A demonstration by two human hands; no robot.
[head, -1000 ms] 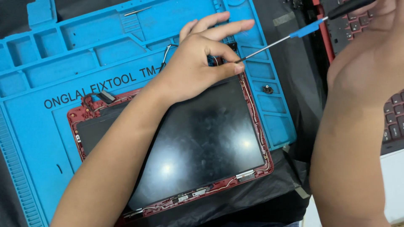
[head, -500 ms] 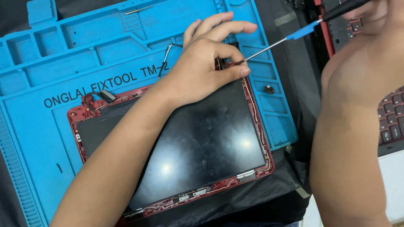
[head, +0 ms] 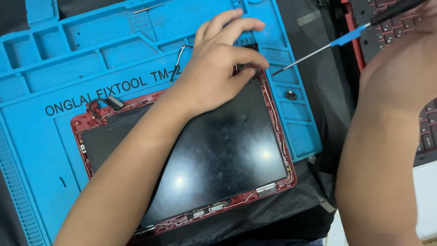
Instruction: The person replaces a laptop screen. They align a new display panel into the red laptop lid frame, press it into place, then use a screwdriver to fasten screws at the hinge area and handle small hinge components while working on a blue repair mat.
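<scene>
In the head view, the left hand (head: 218, 73) reaches in from the lower left and rests at the upper right corner of a laptop screen panel (head: 214, 159). Its thumb and forefinger are pinched together on something small at that corner, too hidden to name; the other fingers are spread above.

The screen panel has a dark glass face and a red frame with thin wires along its edges. It lies tilted on a blue repair mat (head: 54, 77) with moulded compartments, filling the centre and lower part of the frame.

The right hand (head: 400, 59), at the upper right of the frame, is closed around the dark handle of a screwdriver (head: 318, 49) with a blue collar. The thin shaft slants down to the left, its tip just beside the left hand's fingertips.

A small dark screw (head: 291, 95) lies in a mat compartment right of the panel. A laptop keyboard (head: 428, 132) shows at the right edge.
</scene>
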